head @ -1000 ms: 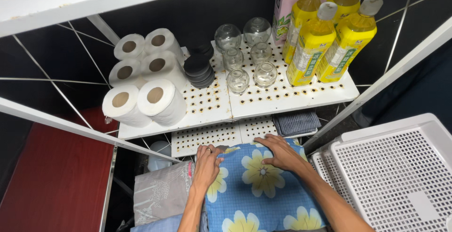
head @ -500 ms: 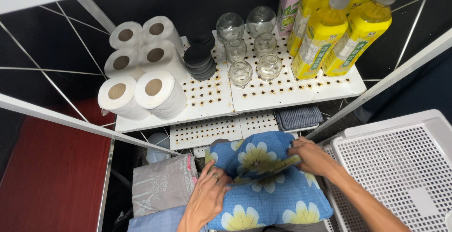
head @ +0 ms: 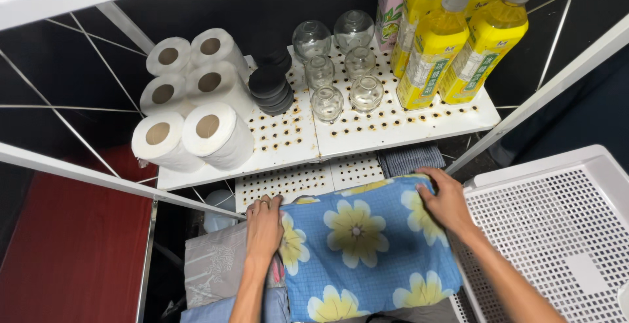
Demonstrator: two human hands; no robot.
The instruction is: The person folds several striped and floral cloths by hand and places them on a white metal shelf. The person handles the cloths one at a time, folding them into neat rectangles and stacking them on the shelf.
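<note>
A folded blue cloth with yellow flowers (head: 367, 244) lies flat on a low shelf in front of me. My left hand (head: 263, 226) presses palm-down on the cloth's left edge, fingers together, with a ring on one finger. My right hand (head: 447, 200) lies flat on the cloth's upper right corner. A grey patterned folded cloth (head: 216, 267) sits to the left of the blue one, partly under my left arm.
The perforated white shelf (head: 393, 126) above carries several toilet paper rolls (head: 190, 100), stacked black lids (head: 268, 90), several glass jars (head: 337, 67) and yellow bottles (head: 452, 41). A striped grey cloth (head: 409, 159) lies below it. A white mesh basket (head: 557, 238) stands at right.
The blue cloth was bunched up half a second ago and is now spread flat. My left hand moved up and left to its edge; my right hand shifted to its upper right corner.
</note>
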